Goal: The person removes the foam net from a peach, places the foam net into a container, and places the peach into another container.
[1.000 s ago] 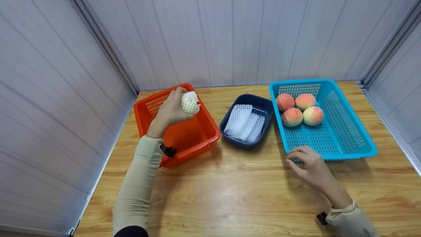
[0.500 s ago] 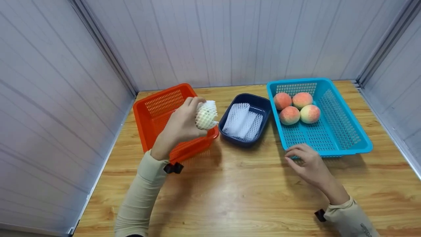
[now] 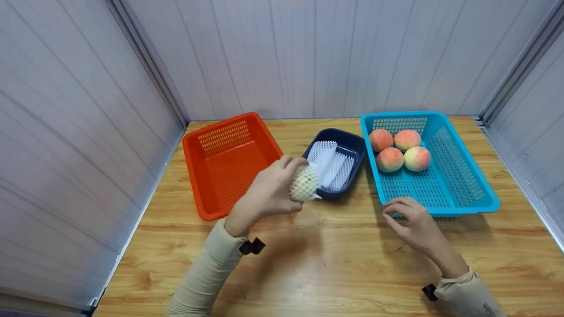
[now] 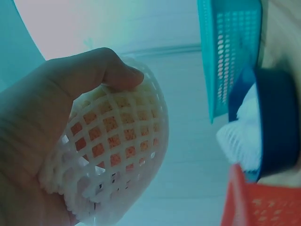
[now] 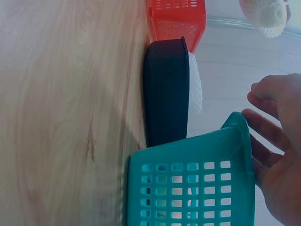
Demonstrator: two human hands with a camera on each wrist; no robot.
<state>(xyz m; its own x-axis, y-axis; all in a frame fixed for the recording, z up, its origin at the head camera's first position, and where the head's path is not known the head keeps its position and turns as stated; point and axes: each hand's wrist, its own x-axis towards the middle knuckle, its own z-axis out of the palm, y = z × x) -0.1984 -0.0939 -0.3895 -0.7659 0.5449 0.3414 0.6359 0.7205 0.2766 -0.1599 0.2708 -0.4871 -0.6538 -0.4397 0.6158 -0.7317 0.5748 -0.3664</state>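
In the head view my left hand point(image 3: 273, 187) grips a peach point(image 3: 304, 184) wrapped in a white foam net, held in the air between the red basket and the dark blue tub. The left wrist view shows the peach's orange-red skin through the mesh of the foam net point(image 4: 120, 136), with the thumb pressed on its side. My right hand point(image 3: 412, 224) is at the near left corner of the blue basket point(image 3: 478, 193), fingers loosely bent and holding nothing. In the right wrist view its fingers point(image 5: 265, 129) lie against or close by the basket's rim.
Several bare peaches point(image 3: 390, 159) sit in the blue basket's far left part. White foam nets point(image 3: 324, 154) lie in the dark blue tub point(image 3: 359, 145) at the middle. To the left stands a red basket point(image 3: 229, 171). Pale panel walls point(image 3: 282, 57) enclose the wooden table point(image 3: 343, 264).
My left hand has carried the net-wrapped peach from above the red basket rightward and nearer to me. The right hand has stayed at the blue basket's corner.
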